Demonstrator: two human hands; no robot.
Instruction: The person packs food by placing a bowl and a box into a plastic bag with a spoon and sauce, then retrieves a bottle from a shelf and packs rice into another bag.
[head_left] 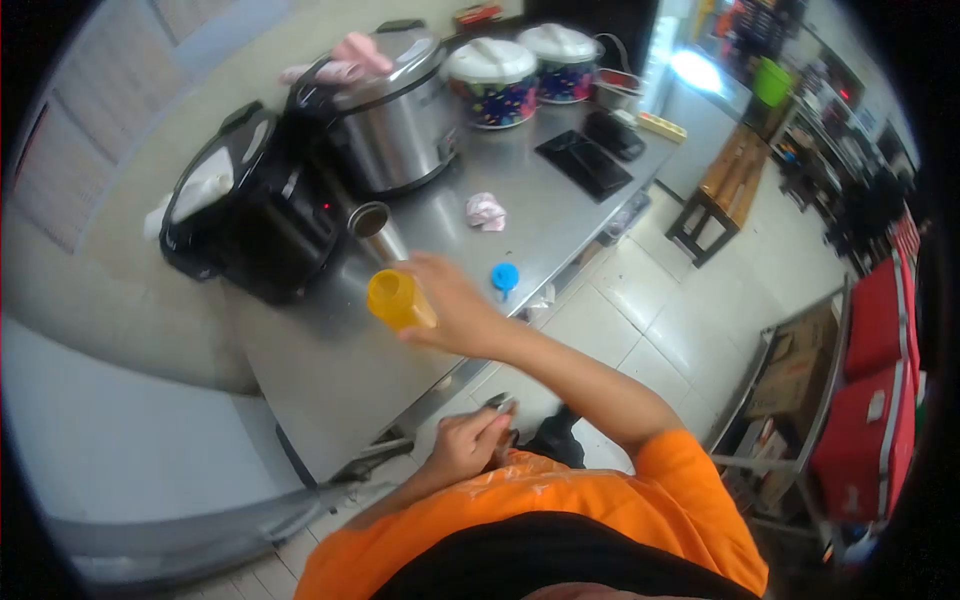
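My right hand (450, 305) is wrapped round a yellow translucent bottle (393, 298), its round open mouth facing up toward me, over the steel table (330, 365). Just behind it a metal cup (372, 222) stands on the table. A blue cap (505, 275) lies to the right of the bottle, near the table's edge. Low in front of my body, my left hand (465, 445) is closed, with a small greyish thing (500, 402) showing at its fingertips. What that thing is, I cannot make out.
A black electric cooker (265, 220) and a large steel cooker (395, 130) line the wall side. Beyond are patterned tubs (492, 90), a crumpled cloth (487, 212) and a black flat panel (583, 165). A wooden bench (735, 185) and red bags (865, 430) stand right.
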